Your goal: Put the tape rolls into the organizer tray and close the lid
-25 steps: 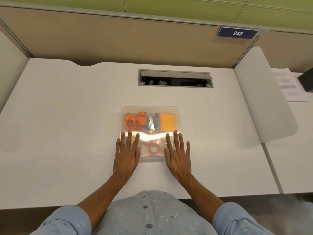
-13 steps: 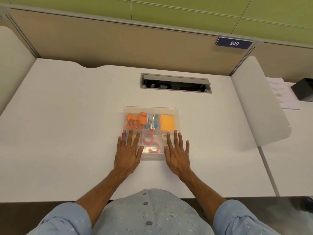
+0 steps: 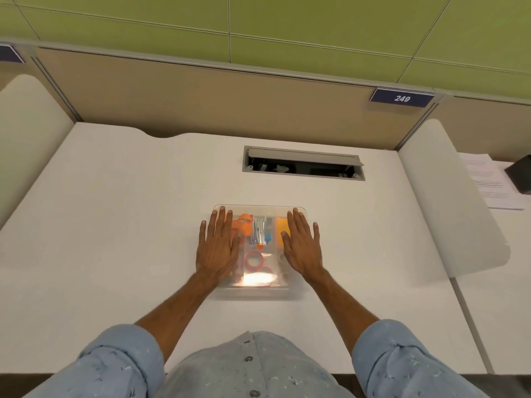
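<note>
Head view: left hand and right hand are laid flat, fingers spread, on the tray lid; red tape rolls are seen beneath.

White desk, tan partition, green wall, open cable hatch.

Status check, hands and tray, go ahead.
Both hands flat, left hand and right hand on clear lid. Red tape rolls inside organizer tray. Nothing blocking.
</note>
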A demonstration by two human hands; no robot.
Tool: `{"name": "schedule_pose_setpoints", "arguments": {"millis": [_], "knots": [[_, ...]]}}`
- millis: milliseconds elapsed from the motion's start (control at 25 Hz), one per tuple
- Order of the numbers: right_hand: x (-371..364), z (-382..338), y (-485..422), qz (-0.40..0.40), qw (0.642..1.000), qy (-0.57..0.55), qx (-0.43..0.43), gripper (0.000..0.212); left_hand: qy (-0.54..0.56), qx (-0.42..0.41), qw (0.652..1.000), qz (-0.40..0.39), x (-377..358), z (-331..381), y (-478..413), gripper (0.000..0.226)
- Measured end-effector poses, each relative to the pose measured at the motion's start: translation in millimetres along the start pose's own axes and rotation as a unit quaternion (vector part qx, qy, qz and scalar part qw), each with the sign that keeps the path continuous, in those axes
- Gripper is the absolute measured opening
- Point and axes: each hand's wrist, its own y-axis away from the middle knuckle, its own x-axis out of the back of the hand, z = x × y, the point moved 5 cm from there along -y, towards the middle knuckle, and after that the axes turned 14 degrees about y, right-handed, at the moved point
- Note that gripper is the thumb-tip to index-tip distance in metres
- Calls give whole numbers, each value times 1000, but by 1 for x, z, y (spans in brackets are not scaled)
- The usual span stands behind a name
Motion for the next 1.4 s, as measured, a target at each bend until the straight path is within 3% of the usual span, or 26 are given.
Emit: {"name": "schedule_pose_setpoints", "arguments": {"millis": [240,680,1000,1240,1400], "knots": [[-4,6,-27,-28,999,11,-12,64,-16,13,998,-59,-8,-4,-38,71],[-23,7,-31,-6,999,-45,-28,66,16,12,999,-29,-26,-15,-38,72],[-21,7,-31,-57,998,-32,-15,73,56,-11,997,-51,-19,-14,-36,75],[-10,10,-30,-113,993,-33,4,80,-41,-1,994,-104,-11,-7,-35,91],[4,6,-21,-71,995,-67,4,79,-31,0,992,-125,-1,-2,-32,95]]}}
